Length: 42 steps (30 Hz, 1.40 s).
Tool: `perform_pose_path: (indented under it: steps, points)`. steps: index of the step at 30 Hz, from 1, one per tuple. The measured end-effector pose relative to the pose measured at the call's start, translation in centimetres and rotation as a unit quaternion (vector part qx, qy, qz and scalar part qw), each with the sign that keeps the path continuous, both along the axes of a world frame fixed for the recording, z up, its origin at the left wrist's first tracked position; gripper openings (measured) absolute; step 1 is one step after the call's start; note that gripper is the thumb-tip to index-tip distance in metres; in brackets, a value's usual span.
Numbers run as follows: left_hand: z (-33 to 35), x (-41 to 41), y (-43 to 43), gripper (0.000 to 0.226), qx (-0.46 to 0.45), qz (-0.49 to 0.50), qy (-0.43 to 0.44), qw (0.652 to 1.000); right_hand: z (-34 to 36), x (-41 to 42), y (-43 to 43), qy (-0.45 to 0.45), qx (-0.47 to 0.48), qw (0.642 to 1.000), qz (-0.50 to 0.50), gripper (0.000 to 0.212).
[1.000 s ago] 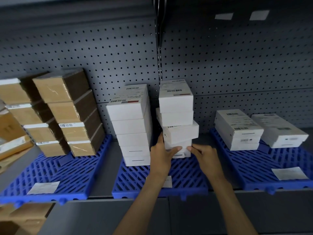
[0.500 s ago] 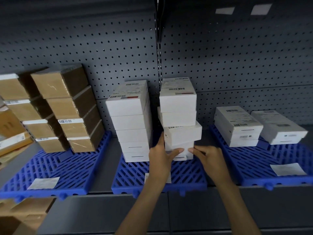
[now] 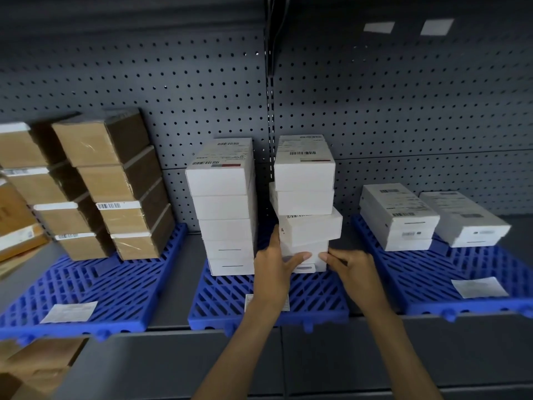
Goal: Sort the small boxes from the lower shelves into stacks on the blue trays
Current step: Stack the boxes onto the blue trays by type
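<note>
Two stacks of white boxes stand on the middle blue tray. The left stack is straight. The right stack is uneven, with its third box jutting to the right. My left hand grips the left side of a low box in that stack, thumb across its front. From the right, my right hand holds the same low box, its fingertips at the front corner. The lowest box is mostly hidden behind my hands.
Brown taped boxes are stacked on the left blue tray. Flat white boxes lie on the right blue tray. A grey pegboard wall backs the shelf. Cardboard cartons crowd the far left.
Both hands stay on the low box of the right stack with hardly any shift. The upper boxes of that stack look slightly more aligned.
</note>
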State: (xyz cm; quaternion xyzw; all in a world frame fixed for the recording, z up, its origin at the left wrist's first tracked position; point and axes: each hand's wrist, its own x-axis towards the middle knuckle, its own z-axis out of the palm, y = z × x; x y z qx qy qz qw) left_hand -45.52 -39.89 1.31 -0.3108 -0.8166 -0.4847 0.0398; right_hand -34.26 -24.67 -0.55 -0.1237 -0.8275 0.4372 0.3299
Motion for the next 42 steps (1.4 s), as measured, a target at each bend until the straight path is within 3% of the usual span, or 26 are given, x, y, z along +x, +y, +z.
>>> perform_pose_path:
  steps: [9,13,15,20,29,42]
  points:
    - [0.0,1.1,-0.8,0.093,0.061,-0.035,-0.035,0.997,0.9,1.2,-0.6,-0.03,-0.021,0.999,0.024,0.024]
    - [0.8,1.4,-1.2,0.109,0.103,-0.076,-0.069,0.989,2.6,2.4,-0.6,0.028,-0.127,0.991,0.04,0.05]
    - [1.2,1.5,-1.3,0.101,0.121,-0.085,-0.079,0.986,3.3,2.5,-0.6,0.06,-0.151,0.986,0.039,0.052]
    - [1.3,1.2,-1.3,0.085,0.154,-0.089,-0.106,0.978,3.7,1.3,-0.7,0.066,-0.14,0.987,0.046,0.042]
    - [1.2,0.6,-1.2,0.067,0.174,-0.077,-0.109,0.976,3.1,0.0,-2.1,0.111,-0.113,0.987,-0.027,0.034]
    - [1.3,1.0,-0.8,0.058,0.202,-0.05,-0.096,0.973,2.8,-0.6,-2.7,0.142,-0.146,0.975,-0.087,0.026]
